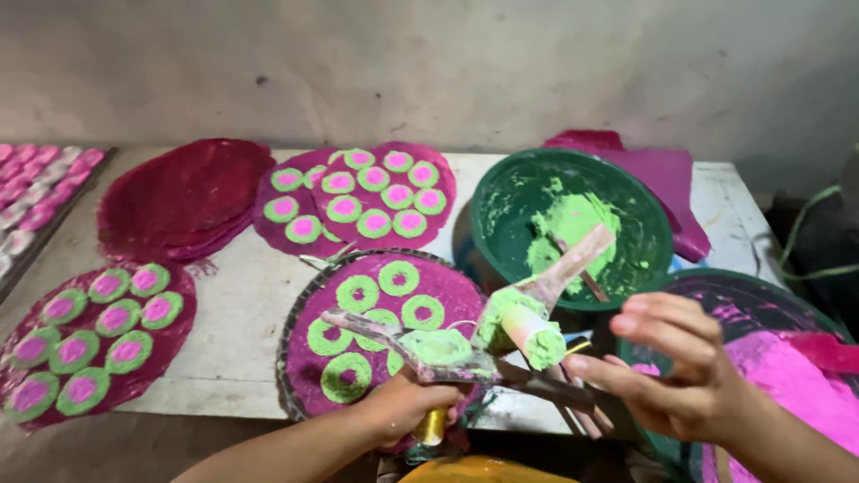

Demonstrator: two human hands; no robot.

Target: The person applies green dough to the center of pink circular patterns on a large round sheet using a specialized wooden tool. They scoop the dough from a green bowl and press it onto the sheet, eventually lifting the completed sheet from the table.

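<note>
Two hands: left hand (401,407) gripping mould (447,351), right hand (680,376) open

The green bowl (658,210) looks like smooth plastic, dusted inside with matt, crumbly green powder (568,224). The magenta sheets (183,197) look like thin matt paper. The table (242,331) is rough, worn and dull, and the wall (429,63) is stained plaster.

2 basins (573,170), 4 magenta sheets (183,192), 7 green rings (398,277).
</note>
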